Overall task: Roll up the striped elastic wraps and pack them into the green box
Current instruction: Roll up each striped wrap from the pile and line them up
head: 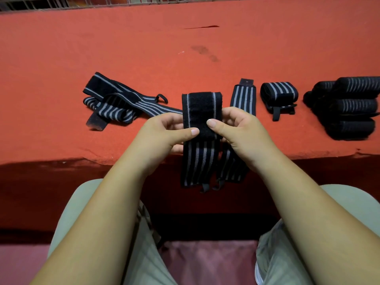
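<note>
A black elastic wrap with grey stripes (200, 112) is held up over the table's front edge. My left hand (164, 130) pinches its left side and my right hand (236, 128) pinches its right side, both thumbs on the black hook-and-loop patch. Its tail hangs down past the edge to a small loop. A second flat wrap (243, 97) lies just behind my right hand and also hangs over the edge. No green box is in view.
A tangle of unrolled wraps (115, 101) lies to the left on the red tablecloth (144, 48). One rolled wrap (278, 94) sits right of centre, and a pile of rolled wraps (347, 108) is at the far right. A wire grid (144, 0) runs along the back.
</note>
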{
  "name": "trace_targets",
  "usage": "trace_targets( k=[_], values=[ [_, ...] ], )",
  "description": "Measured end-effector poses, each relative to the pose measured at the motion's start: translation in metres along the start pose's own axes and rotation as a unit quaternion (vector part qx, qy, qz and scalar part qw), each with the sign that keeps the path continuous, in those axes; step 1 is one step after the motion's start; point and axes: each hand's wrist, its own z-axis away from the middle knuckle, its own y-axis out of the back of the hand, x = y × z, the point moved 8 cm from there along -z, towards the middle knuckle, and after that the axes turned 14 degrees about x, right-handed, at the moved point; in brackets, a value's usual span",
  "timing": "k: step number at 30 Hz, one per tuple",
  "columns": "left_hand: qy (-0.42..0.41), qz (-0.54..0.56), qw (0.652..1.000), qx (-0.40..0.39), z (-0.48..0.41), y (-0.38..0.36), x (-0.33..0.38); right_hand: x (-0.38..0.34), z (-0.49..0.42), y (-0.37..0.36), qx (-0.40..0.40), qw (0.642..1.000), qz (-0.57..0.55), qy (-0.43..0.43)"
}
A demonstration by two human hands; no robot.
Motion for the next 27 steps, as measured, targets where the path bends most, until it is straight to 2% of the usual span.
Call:
trace_targets(
  k=[6, 14, 20, 27],
  values=[
    [0.024, 0.111, 0.993, 0.045, -0.008, 0.008, -0.004, -0.001, 0.005, -0.011, -0.099, 0.995, 0.013, -0.030],
    [0.026, 0.114, 0.992, 0.041, -0.007, 0.004, -0.004, 0.007, 0.000, -0.006, -0.075, 0.994, -0.036, -0.076],
    [-0.005, 0.115, 0.989, 0.096, -0.012, 0.007, -0.007, 0.010, 0.001, -0.004, -0.025, 0.988, -0.078, -0.134],
    [0.012, 0.159, 0.982, 0.102, -0.012, 0.004, -0.007, -0.001, 0.006, -0.007, -0.083, 0.980, -0.087, -0.161]
  ],
)
